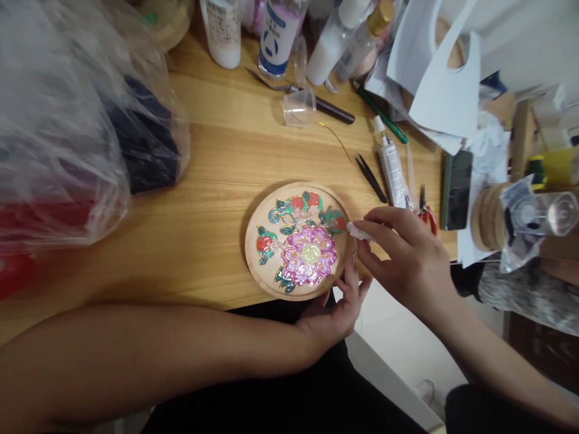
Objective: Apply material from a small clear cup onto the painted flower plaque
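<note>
A round wooden plate (263, 280) with a raised rim lies at the table's near edge, partly overhanging it. Its face bears a glossy pink flower (310, 253), red fruits and teal leaves, all outlined in gold. My left hand (337, 307) grips the plate's lower right rim, fingers curled along the edge and partly hidden beneath it. Between the thumb and fingers of my right hand (402, 253) is a small white wad (359, 232), perhaps tissue or cotton. The wad is at the plate's right rim, beside a red fruit; whether it touches the surface, I cannot tell.
Beyond the plate lie black tweezers (371, 178), a white tube (392, 169), red-handled pliers (426, 214), a clear cup (299, 108) and a dark-handled tool (335, 111). Bottles (280, 36) line the back. A plastic bag (58, 120) covers the left; a phone (456, 190) lies right.
</note>
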